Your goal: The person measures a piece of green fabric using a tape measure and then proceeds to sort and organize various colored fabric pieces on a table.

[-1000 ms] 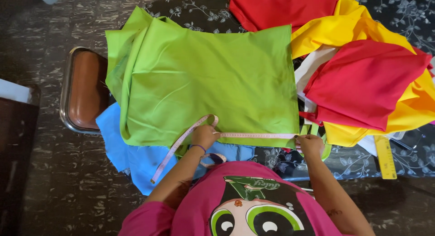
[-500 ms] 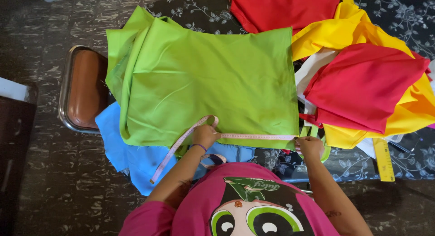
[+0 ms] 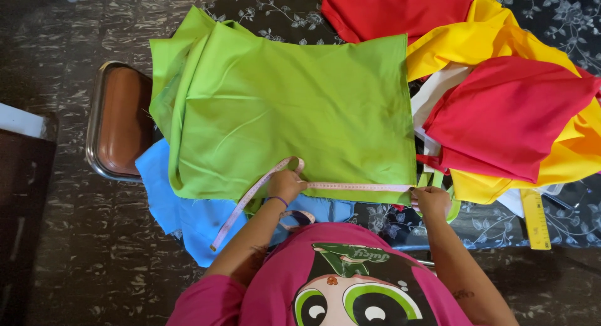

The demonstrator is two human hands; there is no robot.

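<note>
**Tape pulled flat along the bottom hem of the green fabric**

Going left to right: there's one brown chair seat (image 3: 120, 119) with a metal rim sticking out past the table edge, and a blue cloth (image 3: 181, 207) hanging down beside it, partly under the green fabric (image 3: 294, 113). The green piece lies spread flat, roughly square, with a folded flap along its left side.

The pink measuring tape (image 3: 357, 186) is the main thing here — its taut stretch runs side to side, long axis parallel to the near edge of the green fabric and right on it. The left hand (image 3: 285, 185) pinches the tape down at about the middle of that edge, fingers closed on it. From there the loose end loops up, then trails down-left over the blue cloth and hangs off. The right hand (image 3: 431, 199) pins the other end at the green fabric's bottom right corner, fingertips closed on it too.

Further right is a pile — two red pieces, one up top (image 3: 394, 10) and one over to the right (image 3: 507, 119), with yellow fabric (image 3: 494, 41) between and under them. One yellow ruler (image 3: 536, 219) lies at the near right, pointing toward the table edge.
</note>
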